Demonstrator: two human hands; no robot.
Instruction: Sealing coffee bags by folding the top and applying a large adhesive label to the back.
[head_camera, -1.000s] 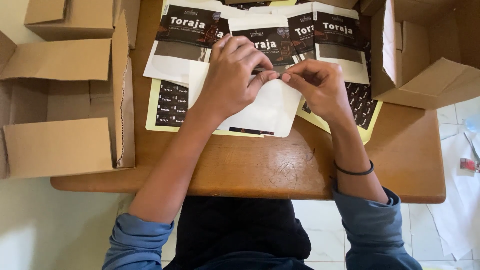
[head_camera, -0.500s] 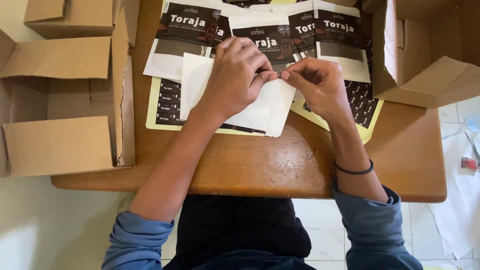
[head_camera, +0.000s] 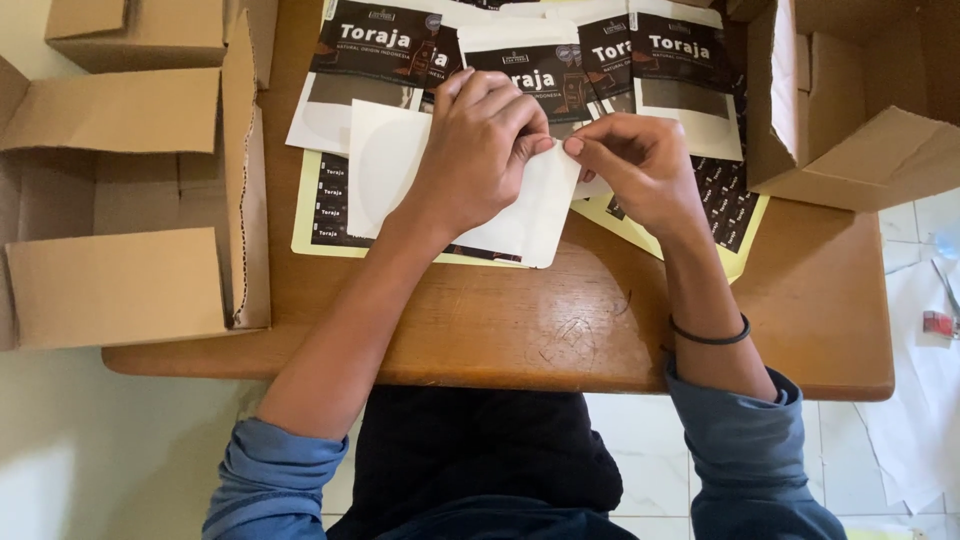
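Observation:
A plain white pouch (head_camera: 385, 165) lies face down on the wooden table (head_camera: 520, 320). My left hand (head_camera: 478, 150) rests flat over its upper right part, fingertips curled at the pouch's top edge. My right hand (head_camera: 640, 165) meets it there, thumb and forefinger pinched on the pouch's upper right corner; whether a small sticker is between them is hidden. Under the pouch lies a pale yellow sticker sheet (head_camera: 320, 205) with small dark labels. A second sticker sheet (head_camera: 730, 215) lies beneath my right hand.
Several white pouches with dark printed labels (head_camera: 690, 75) lie fanned along the table's far side. An open cardboard box (head_camera: 120, 190) stands at the left, another cardboard box (head_camera: 860, 100) at the right. White papers (head_camera: 920, 420) lie on the tiled floor at the right.
The white pouch has shifted slightly up and to the left under my left hand. Both hands stay pinched together at its top corner.

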